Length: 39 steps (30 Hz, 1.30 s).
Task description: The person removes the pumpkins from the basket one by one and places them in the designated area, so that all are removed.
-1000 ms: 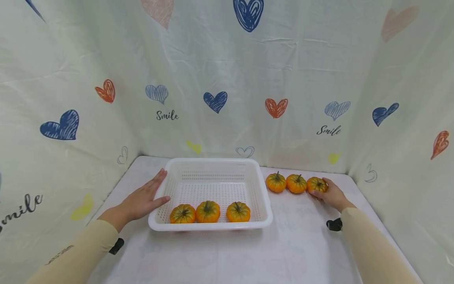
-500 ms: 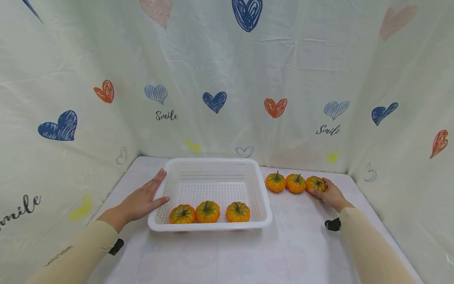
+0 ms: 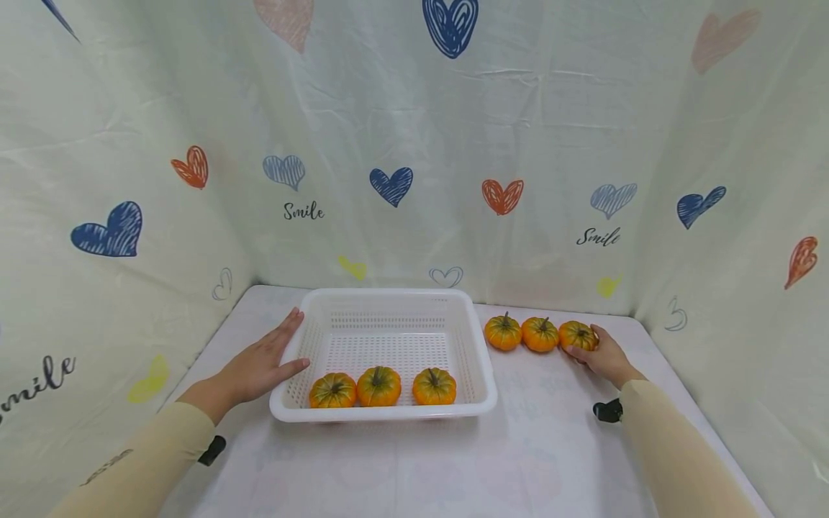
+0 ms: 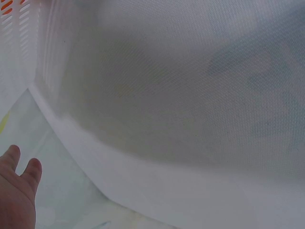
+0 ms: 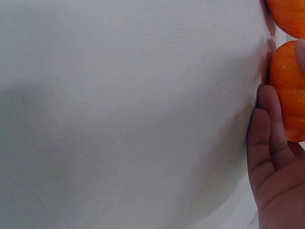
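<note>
In the head view my right hand (image 3: 607,357) holds a small orange-green pumpkin (image 3: 576,336), thumb on its near side and fingers round its right side. That pumpkin sits on the table at the right end of a row with two more pumpkins, a middle one (image 3: 540,334) and a left one (image 3: 503,332). The right wrist view shows fingers (image 5: 269,129) against the orange skin of the pumpkin (image 5: 290,95). My left hand (image 3: 259,363), fingers straight and spread, touches the left rim of a white plastic basket (image 3: 382,414). Three pumpkins (image 3: 379,387) lie along the basket's near side.
A white cloth covers the table (image 3: 401,467). Pale curtains (image 3: 414,237) printed with hearts and "Smile" stand behind the table and on both sides. The basket's right wall (image 3: 482,360) stands close to the left pumpkin of the row.
</note>
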Motion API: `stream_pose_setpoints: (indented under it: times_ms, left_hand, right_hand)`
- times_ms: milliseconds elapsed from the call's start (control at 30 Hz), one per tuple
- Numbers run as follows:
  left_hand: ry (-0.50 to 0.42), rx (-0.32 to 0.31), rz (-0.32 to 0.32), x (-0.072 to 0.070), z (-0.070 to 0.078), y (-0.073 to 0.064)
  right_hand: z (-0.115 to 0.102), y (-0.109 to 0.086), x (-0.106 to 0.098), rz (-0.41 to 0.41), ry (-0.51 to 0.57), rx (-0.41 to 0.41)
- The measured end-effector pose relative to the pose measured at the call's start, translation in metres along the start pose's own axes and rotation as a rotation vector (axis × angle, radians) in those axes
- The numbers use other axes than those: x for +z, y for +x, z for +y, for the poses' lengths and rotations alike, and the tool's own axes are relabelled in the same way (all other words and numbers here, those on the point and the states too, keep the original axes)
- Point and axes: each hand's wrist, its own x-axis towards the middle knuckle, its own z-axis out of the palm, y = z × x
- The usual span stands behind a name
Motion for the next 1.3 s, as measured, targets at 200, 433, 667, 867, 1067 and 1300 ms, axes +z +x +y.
stream_pose_setpoints:
  times_ms: [200, 433, 667, 867, 1067, 1300]
  left_hand:
    - [-0.003, 0.001, 0.0, 0.0, -0.001, 0.0]
    - [-0.001, 0.006, 0.003, 0.0, -0.001, 0.001]
    - [-0.007, 0.013, 0.008, 0.0, -0.002, 0.002]
    - [0.004, 0.01, 0.002, 0.001, -0.003, 0.002]
    - [-0.001, 0.003, 0.0, 0.001, -0.002, 0.001]
    - [0.007, 0.004, 0.003, 0.002, -0.003, 0.001]
  right_hand:
    - [0.0, 0.0, 0.001, 0.008, -0.003, -0.007]
    - [0.001, 0.0, -0.001, 0.002, -0.003, -0.001]
    - [0.002, -0.003, -0.002, -0.003, 0.014, 0.007]
    - [0.003, -0.008, -0.004, 0.0, 0.005, 0.002]
    - [0.008, -0.017, -0.014, -0.002, -0.004, -0.002]
    - [0.004, -0.031, -0.035, 0.024, 0.007, -0.058]
